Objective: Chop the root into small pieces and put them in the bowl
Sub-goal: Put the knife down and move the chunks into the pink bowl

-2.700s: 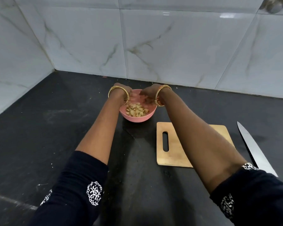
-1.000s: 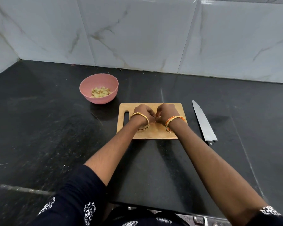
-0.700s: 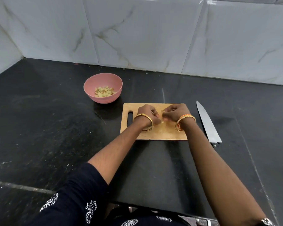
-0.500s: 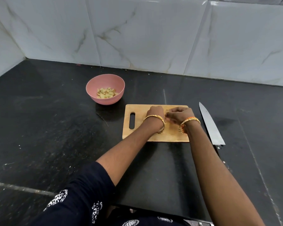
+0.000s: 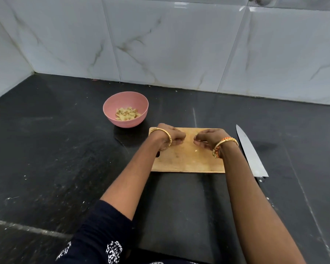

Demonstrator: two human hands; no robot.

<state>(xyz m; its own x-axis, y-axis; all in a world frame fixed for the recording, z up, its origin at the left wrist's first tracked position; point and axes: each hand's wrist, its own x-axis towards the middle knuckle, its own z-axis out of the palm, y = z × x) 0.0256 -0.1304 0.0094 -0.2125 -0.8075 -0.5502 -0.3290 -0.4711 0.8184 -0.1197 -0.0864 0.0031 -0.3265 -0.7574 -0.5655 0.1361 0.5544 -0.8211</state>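
Both hands hover over the board, fingers curled.

The left hand has a narrow grip, fingers curled in; whether it holds anything I cannot tell. The right hand curls the same way, contents unclear. Between and just below them one small pale root piece lies on the rectangular wooden chopping board. The round pink bowl, holding chopped pale root pieces, stands on the black desk to the board's far left. A long steel knife lies right of the board.
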